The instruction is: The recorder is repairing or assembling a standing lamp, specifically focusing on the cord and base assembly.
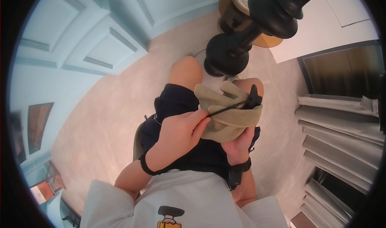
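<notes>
Home-type room, I'd say: I'm seated among pale blue panelled walls (110, 49), grey curtains (341, 121), reddish-brown wooden furniture (55, 179).

From head, looking down, near (rim unclear).

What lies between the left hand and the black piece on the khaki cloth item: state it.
In the head view, a thin black strand runs from the left hand to the black piece, across the khaki cloth item.

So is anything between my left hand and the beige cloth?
Nothing visible: your left hand pinches the black cord right at the cloth, and your right hand holds its near edge.
</notes>
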